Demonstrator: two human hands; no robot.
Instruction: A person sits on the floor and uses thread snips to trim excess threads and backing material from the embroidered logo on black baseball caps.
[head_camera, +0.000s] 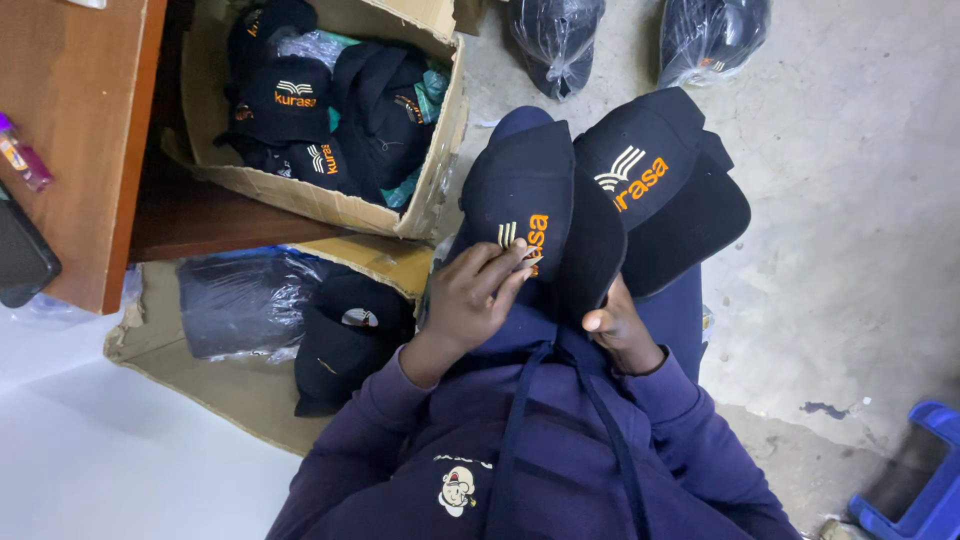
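Item 1: black cap with orange embroidery (525, 195), lying on the person's lap at frame centre, brim pointing toward 5 o'clock. The left hand (470, 300) is resting on it from 7 o'clock; its grip is partly closed, fingers (505, 262) curling flat over the embroidered front panel, thumb hidden beneath. The right hand (620, 330) is sitting at 5 o'clock of the cap, its grip curling around the edge of the brim (590, 250), fingers tucked under and out of sight, thumb showing on top.

Item 2: second black cap (650, 165), same orange and white embroidery, lying just beside the first at its 2 o'clock, partly overlapping a third black cap (700, 225) underneath.

Item 3: open cardboard box (440, 150), at 10 o'clock of the hands, holding more black caps (290, 100), some in clear wrapping.

Item 4: flattened cardboard (220, 390) on the floor at 8 o'clock, carrying a plastic-wrapped dark bundle (240, 300) and another black cap (340, 350).

Item 5: two plastic-bagged dark bundles (555, 35) on the concrete floor (850, 200) at 12 o'clock.

Item 6: wooden table (80, 120) at 9 o'clock, a dark phone (20, 255) lying near its edge.

Item 7: blue plastic crate (915, 480), at 4 o'clock, well apart from the hands.
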